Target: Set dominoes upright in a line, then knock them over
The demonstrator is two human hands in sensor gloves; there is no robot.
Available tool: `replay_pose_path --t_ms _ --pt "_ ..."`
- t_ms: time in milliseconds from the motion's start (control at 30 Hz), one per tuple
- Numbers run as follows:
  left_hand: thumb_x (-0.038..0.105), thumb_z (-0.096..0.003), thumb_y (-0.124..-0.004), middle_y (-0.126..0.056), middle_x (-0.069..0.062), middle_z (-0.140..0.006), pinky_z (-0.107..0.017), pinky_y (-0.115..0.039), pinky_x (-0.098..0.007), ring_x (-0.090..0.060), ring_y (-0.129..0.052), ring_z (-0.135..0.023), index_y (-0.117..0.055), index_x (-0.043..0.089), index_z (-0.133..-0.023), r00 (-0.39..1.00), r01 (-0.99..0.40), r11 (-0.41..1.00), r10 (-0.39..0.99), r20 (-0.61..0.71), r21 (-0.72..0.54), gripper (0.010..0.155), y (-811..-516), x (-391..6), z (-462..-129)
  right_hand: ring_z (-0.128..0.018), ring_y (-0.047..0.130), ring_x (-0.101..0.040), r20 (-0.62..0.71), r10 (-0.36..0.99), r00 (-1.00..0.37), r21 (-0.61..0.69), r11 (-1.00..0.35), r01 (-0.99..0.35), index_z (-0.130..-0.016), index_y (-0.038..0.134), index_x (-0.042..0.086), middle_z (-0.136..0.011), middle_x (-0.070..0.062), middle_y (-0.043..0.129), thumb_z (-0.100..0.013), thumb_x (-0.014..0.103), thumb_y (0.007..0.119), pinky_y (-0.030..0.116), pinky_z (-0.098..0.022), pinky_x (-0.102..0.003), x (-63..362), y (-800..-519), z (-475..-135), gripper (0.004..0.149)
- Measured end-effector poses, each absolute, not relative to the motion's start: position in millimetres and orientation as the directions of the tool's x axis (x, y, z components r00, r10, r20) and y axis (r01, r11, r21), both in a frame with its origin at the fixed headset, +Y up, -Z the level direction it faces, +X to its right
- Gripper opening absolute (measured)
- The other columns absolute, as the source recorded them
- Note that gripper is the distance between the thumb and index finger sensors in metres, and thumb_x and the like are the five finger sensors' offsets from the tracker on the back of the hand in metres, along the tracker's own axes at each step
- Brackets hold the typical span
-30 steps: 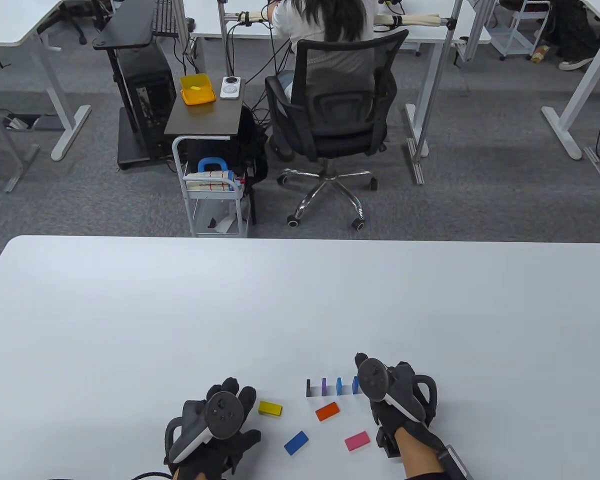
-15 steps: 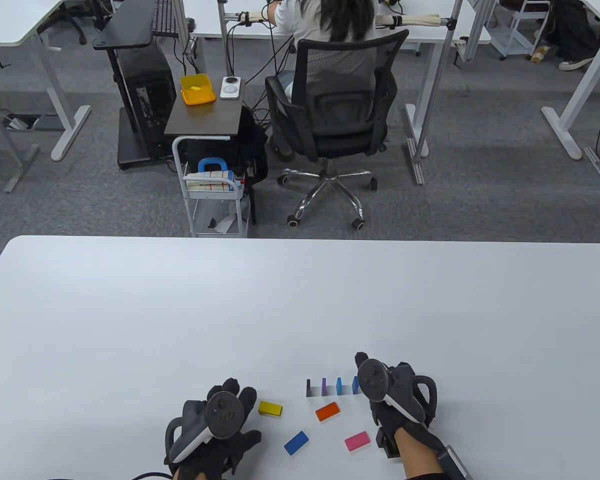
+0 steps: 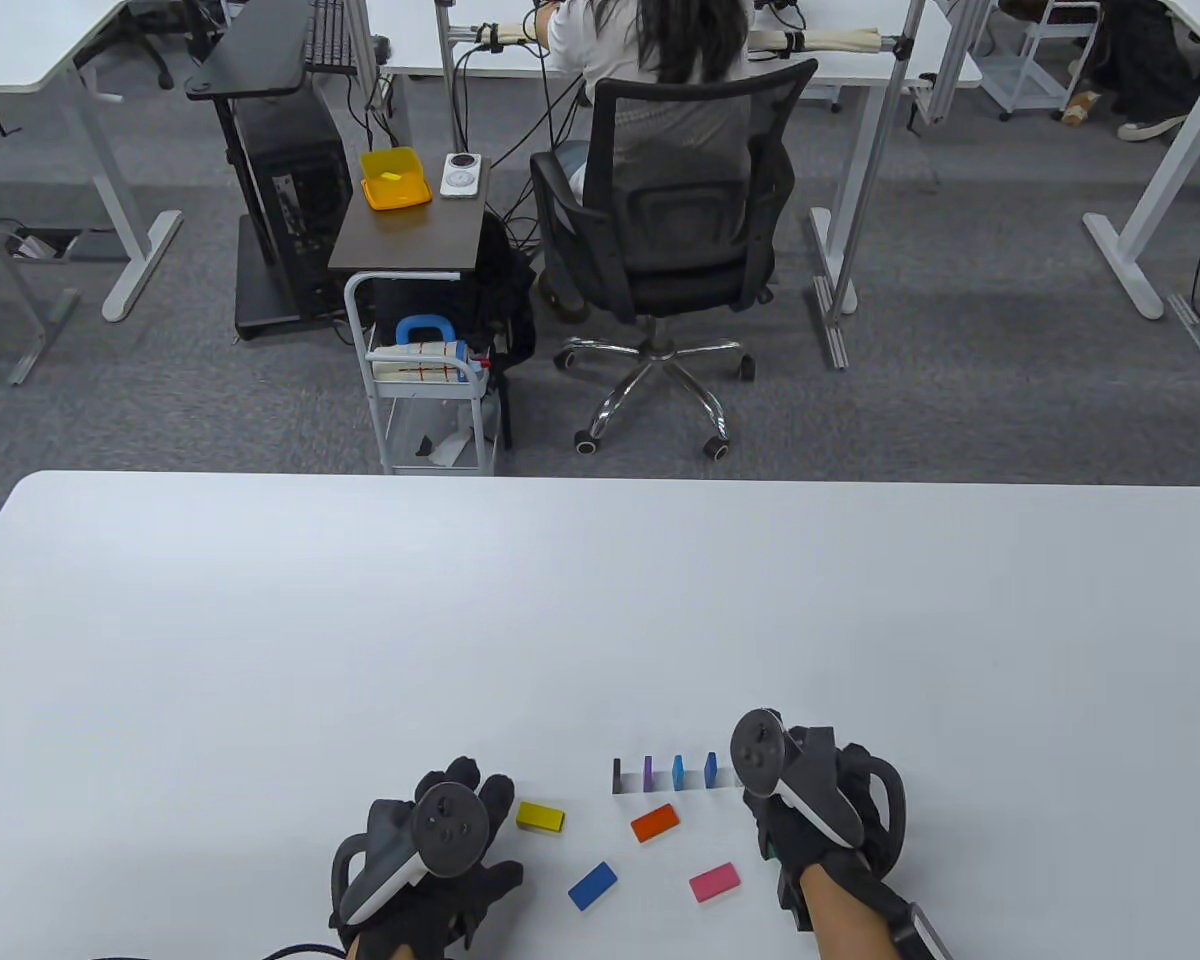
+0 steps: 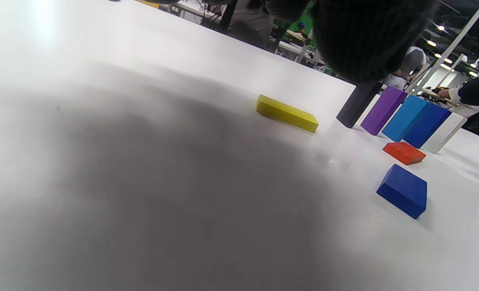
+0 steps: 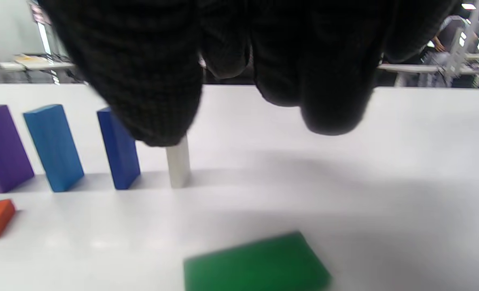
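Observation:
Five dominoes stand in a row: black point(image 3: 617, 772), purple point(image 3: 648, 770), light blue point(image 3: 678, 770), dark blue point(image 3: 711, 768) and white point(image 5: 178, 163). My right hand point(image 3: 792, 772) hovers just right of the row's white end, fingers point(image 5: 328, 81) loosely curled and holding nothing. The thumb tip overlaps the white domino's top in the right wrist view. A green domino point(image 5: 255, 262) lies flat beneath that hand. Yellow point(image 3: 540, 817), orange point(image 3: 655, 822), blue point(image 3: 592, 885) and pink point(image 3: 714, 882) dominoes lie flat. My left hand point(image 3: 465, 785) rests relaxed on the table beside the yellow one.
The white table point(image 3: 360, 620) stretches wide beyond the row. Its near edge is just behind my hands. Past the far edge are a person on an office chair point(image 3: 660, 210), a small cart point(image 3: 430, 400) and other desks.
My right hand has shifted right and slightly toward me, away from the row, uncovering the dark blue domino. The left hand and the flat dominoes have not moved.

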State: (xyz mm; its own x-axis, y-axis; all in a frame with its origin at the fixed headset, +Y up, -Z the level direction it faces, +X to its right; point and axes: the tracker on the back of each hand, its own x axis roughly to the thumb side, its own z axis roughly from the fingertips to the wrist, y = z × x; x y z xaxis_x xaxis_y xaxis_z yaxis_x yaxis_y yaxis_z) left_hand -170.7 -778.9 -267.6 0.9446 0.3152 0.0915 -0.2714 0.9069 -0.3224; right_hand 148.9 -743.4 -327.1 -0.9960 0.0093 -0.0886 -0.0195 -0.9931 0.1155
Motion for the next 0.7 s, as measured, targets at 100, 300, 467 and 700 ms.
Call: replay_pose_path --t_ms 100,300,467,700 --pt "0.054 -0.0385 -0.081 -0.03 -0.009 -0.122 -0.081 -0.046 -0.061 -0.045 -0.038 -0.11 -0.042 0.036 -0.105 0.944 -0.271 0.906 0.316 0.093 -0.324 0.079 -779 -170 -267 -0.062 0.103 -0.042 -0.153 0.013 -0.988 0.218 -0.975 -0.047 -0.107 0.063 0.014 -0.088 -0.022 0.09 -0.032 0.052 0.094 0.073 -0.059 -0.064 154 -750 -327 0.089" --pt "0.054 -0.0384 -0.081 -0.031 -0.009 -0.122 -0.081 -0.046 -0.061 -0.046 -0.038 -0.11 -0.042 0.036 -0.105 0.945 -0.273 0.906 0.316 0.088 -0.324 0.079 -779 -172 -267 -0.062 0.103 -0.045 -0.174 -0.073 -0.982 0.358 -0.934 0.006 -0.109 0.058 0.014 -0.088 -0.023 0.091 -0.031 0.055 0.093 0.075 -0.056 -0.066 150 -771 -332 0.095" --pt "0.054 -0.0384 -0.081 -0.031 -0.009 -0.122 -0.081 -0.046 -0.061 -0.045 -0.039 -0.11 -0.042 0.036 -0.105 0.946 -0.269 0.909 0.311 0.088 -0.319 0.079 -778 -171 -268 -0.067 0.1 -0.047 -0.154 -0.111 -0.982 0.4 -0.915 0.041 -0.109 0.058 0.014 -0.088 -0.022 0.089 -0.028 0.05 0.1 0.074 -0.057 -0.068 147 -777 -333 0.098" --pt "0.054 -0.0382 -0.081 -0.031 -0.009 -0.122 -0.081 -0.046 -0.061 -0.045 -0.039 -0.11 -0.042 0.036 -0.105 0.951 -0.254 0.912 0.296 0.088 -0.322 0.079 -780 -170 -268 -0.064 0.102 -0.041 -0.136 -0.103 -0.985 0.421 -0.906 0.036 -0.108 0.058 0.012 -0.08 -0.018 0.092 -0.029 0.043 0.101 0.075 -0.058 -0.065 141 -778 -334 0.095"
